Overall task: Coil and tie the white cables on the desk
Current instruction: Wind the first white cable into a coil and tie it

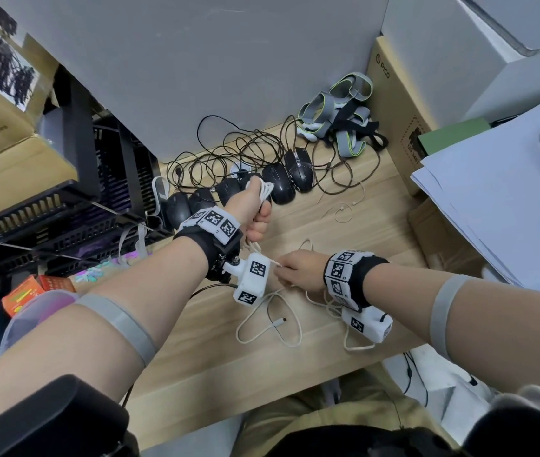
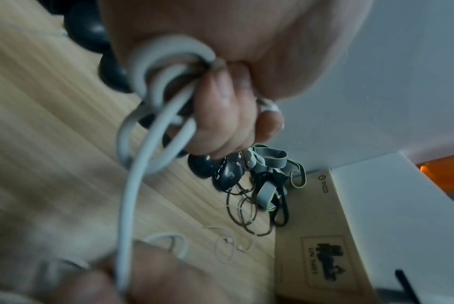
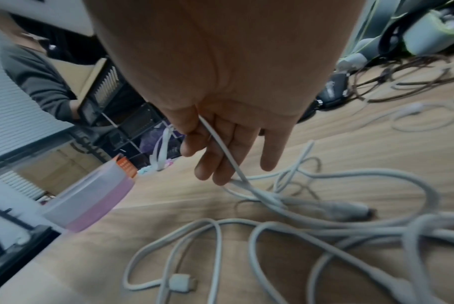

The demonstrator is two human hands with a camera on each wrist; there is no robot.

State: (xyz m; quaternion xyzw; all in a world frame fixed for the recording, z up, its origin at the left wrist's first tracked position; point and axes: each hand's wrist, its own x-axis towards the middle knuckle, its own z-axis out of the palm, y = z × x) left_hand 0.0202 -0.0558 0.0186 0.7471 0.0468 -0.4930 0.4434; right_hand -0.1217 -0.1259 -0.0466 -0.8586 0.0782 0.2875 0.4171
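Note:
My left hand [image 1: 259, 211] is raised over the wooden desk [image 1: 361, 225], fingers curled round several loops of a white cable coil [image 1: 266, 189]. In the left wrist view the coil [image 2: 166, 67] sits in that fist [image 2: 220, 107], and one strand runs down from it. My right hand [image 1: 286, 268], lower and to the right, pinches that strand [image 3: 217, 142] between thumb and fingers [image 3: 208, 160]. Its slack trails onto the desk. More loose white cables [image 1: 270, 321] [image 3: 324, 226] lie tangled under both wrists, one ending in a flat plug [image 3: 181, 286].
A row of black mice [image 1: 278, 183] with tangled dark cords [image 1: 229, 150] lies behind my left hand. Grey straps [image 1: 338, 110] and a cardboard box [image 1: 390, 103] are back right, papers [image 1: 509, 209] right, black crates [image 1: 64, 192] left. A thin white earphone lead [image 1: 344, 211] lies mid-desk.

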